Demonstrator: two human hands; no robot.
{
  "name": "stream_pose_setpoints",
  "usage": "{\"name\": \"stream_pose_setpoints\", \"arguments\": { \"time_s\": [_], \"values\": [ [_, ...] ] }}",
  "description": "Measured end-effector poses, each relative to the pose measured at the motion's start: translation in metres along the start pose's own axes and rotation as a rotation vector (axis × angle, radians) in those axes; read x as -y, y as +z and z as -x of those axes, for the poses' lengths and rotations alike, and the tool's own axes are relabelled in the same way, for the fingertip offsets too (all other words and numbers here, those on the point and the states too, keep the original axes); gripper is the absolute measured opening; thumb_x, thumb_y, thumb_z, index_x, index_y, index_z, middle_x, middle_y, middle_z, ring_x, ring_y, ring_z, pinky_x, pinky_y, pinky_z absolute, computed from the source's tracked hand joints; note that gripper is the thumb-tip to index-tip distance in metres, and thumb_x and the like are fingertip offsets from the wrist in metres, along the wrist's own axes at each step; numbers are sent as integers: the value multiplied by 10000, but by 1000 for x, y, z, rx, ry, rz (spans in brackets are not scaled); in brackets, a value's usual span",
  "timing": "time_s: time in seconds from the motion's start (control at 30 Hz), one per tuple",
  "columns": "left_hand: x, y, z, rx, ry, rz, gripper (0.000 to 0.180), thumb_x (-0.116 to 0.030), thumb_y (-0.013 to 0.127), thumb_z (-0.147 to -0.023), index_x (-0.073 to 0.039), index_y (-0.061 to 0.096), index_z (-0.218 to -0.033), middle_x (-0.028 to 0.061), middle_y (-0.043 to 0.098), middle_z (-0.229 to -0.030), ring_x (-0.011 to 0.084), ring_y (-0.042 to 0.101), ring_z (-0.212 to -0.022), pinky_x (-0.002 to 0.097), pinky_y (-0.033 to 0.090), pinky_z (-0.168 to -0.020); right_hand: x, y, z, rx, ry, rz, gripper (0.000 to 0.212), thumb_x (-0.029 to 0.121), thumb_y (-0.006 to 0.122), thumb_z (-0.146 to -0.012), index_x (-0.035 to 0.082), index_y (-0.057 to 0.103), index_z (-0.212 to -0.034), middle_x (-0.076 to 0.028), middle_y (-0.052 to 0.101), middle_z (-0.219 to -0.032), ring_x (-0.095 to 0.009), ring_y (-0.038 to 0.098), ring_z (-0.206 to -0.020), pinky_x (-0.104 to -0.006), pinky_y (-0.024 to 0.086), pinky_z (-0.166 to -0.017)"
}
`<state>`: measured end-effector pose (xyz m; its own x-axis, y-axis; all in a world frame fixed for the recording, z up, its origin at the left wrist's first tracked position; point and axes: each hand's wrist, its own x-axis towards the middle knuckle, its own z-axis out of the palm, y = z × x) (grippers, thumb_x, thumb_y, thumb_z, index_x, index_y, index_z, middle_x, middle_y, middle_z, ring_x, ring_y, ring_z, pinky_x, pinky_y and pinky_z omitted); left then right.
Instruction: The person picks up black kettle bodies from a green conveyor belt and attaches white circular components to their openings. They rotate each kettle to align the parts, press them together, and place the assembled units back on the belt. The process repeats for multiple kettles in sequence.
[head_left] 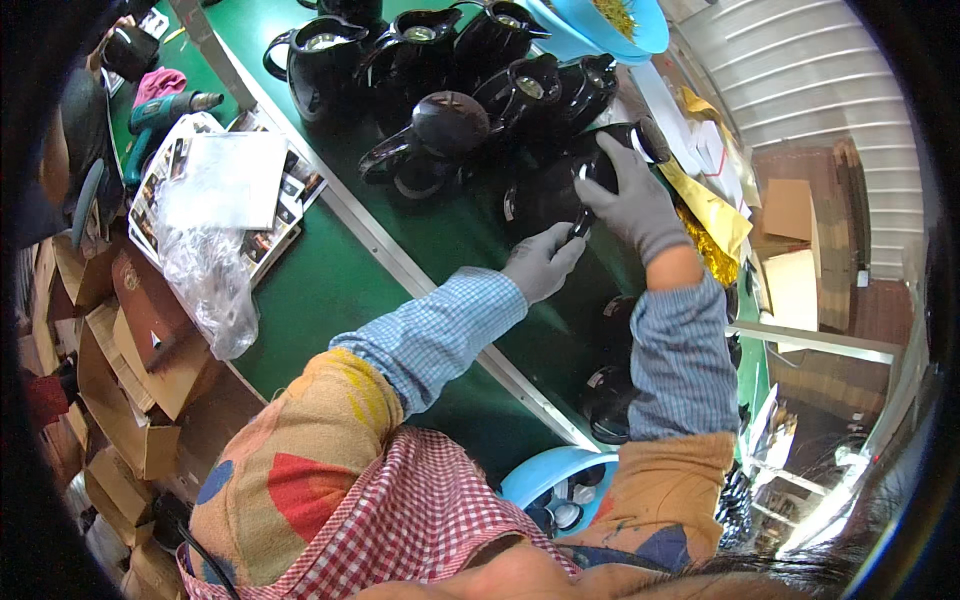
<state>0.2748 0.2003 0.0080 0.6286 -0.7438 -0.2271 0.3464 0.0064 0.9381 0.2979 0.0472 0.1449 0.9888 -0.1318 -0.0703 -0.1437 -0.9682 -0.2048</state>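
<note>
Carefully, we are holding a tilted black jug point(540, 190) over the green table point(420, 230), left hand point(543, 262) pinching what seems its handle point(580, 226), right hand point(630, 195) gripping its body. A slackening grip could be sending it rolling into the standing jugs point(318, 80) beyond; we are counting about seven, plus one drill point(152, 115) leftward.

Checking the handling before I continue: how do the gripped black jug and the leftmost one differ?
The gripped jug has the left hand and right hand on it; the leftmost jug is untouched. The gripped jug appears tipped over; the leftmost jug stands upright. Both are glossy black.
</note>
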Motion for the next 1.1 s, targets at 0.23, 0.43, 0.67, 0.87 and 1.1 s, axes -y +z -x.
{"name": "stream_pose_setpoints", "arguments": {
  "time_s": [0.23,0.43,0.67,0.87,1.1],
  "values": [
    [-5,-22,75,113,106,-148,279,-236,571,-1045,-34,670,-1209,-34,588,-773,58,524,-674,252,432,-571,19,-1,91,28,-264,-66,787,407,723,-848,122,423,-1517,-235,503,-1413,-423,515,-1270,-448,414,-1104],
    [-14,-18,79,183,209,-391,318,-282,573,-1032,-35,652,-1216,89,658,-725,141,645,-646,312,514,-601,12,9,113,-14,-113,-13,804,516,682,-874,87,422,-1503,-250,543,-1361,-414,557,-1237,-472,462,-1040],
    [-2,3,82,75,269,-517,305,-365,624,-985,-157,672,-1203,159,720,-831,335,721,-740,442,582,-687,46,-18,107,150,323,133,869,669,640,-850,-4,512,-1385,-284,646,-1226,-395,659,-1127,-486,524,-942],
    [-12,2,81,157,241,-515,334,-397,551,-1010,-128,644,-1184,169,698,-841,375,699,-829,485,540,-777,15,1,133,-61,85,-41,598,442,619,-952,10,559,-1362,-267,570,-1352,-426,607,-1187,-446,492,-1005],
    [-20,5,89,205,216,-613,335,-409,513,-1027,-115,621,-1145,172,673,-837,364,688,-842,490,524,-793,-4,5,139,-396,-77,115,596,544,479,-1027,10,640,-1236,-243,672,-1189,-409,675,-1033,-480,513,-943]
  ]
}}
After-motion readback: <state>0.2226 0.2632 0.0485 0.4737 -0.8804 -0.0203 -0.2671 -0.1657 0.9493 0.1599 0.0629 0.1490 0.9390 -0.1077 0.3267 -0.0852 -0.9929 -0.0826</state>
